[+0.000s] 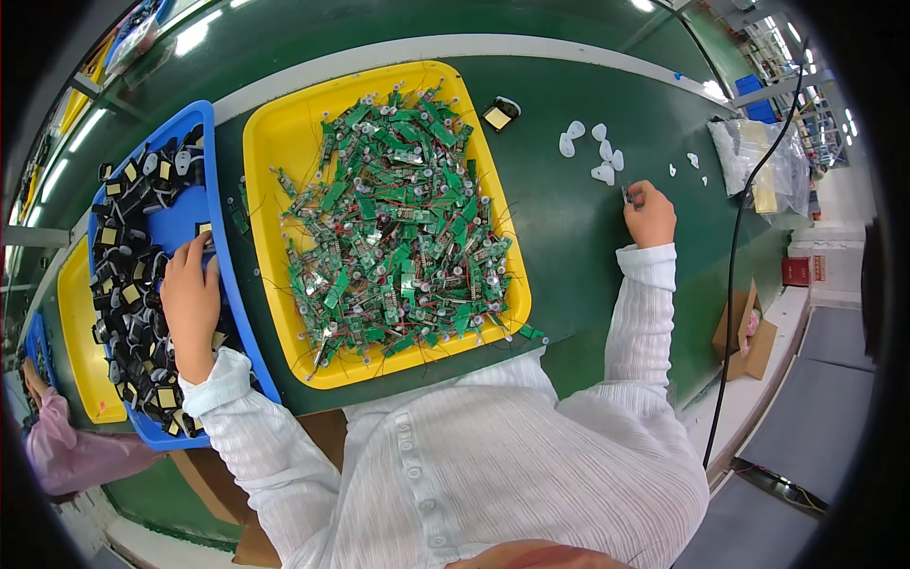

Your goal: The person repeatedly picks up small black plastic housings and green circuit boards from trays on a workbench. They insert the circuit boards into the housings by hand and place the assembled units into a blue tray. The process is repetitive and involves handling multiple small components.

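Note:
My left hand (192,305) reaches into the blue tray (213,180), its fingertips closed at a small black plastic part with a cream square pad (203,228). Many similar black casings (133,294) with cream pads and grey pieces fill that tray. On the right, my right hand (651,216) is curled in a pinch above the green table. A small, dark, partly clear thing (627,194) shows at its fingertips, too small to name. Just beyond that hand lie several white plastic pieces (605,152). A single black casing with a cream pad (499,115) sits beyond the yellow tray.
Between my arms stands a yellow tray (275,356) heaped with green circuit boards (403,213) and thin wires. Clear plastic bags (758,166) lie at the far right, by a hanging black cable (737,237). An open carton (749,337) is lower right. Another person's pink sleeve (71,446) shows at left.

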{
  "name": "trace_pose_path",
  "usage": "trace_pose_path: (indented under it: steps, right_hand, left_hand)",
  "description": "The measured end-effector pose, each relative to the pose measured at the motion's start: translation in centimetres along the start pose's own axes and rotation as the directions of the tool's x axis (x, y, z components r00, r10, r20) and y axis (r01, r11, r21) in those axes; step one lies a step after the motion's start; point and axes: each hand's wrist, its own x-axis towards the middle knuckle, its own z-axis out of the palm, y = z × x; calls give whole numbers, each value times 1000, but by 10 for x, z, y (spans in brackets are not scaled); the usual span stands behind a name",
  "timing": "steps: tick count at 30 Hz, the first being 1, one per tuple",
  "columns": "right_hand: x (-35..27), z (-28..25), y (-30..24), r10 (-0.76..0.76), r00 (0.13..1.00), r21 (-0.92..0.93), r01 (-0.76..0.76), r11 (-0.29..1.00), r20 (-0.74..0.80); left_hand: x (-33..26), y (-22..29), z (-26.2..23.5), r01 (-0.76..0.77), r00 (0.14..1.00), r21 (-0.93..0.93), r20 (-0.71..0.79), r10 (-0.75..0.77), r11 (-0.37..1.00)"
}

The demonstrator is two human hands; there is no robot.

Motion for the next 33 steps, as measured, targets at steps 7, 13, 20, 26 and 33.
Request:
trace_pose_path:
  steps: [7,13,20,26,33]
  right_hand:
    - [-6,-13,14,-130,990,-164,137,977,50]
    - [-19,-4,5,-126,990,-389,91,917,-63]
    - [-20,-4,11,-198,949,-228,142,963,-244]
    - [-46,-49,-119,-317,947,829,218,514,-52]
    - [-65,-56,-169,-832,527,609,721,331,-171]
  left_hand:
    - [-1,-4,2,-26,1000,-15,1,26,1000]
    - [-2,0,0,-15,1000,-6,23,15,1000]
    - [-1,-1,1,-34,999,-19,15,35,999]
    - [-2,-2,-1,-31,999,-20,7,31,999]
    - [3,0,-1,-36,999,-21,17,37,999]
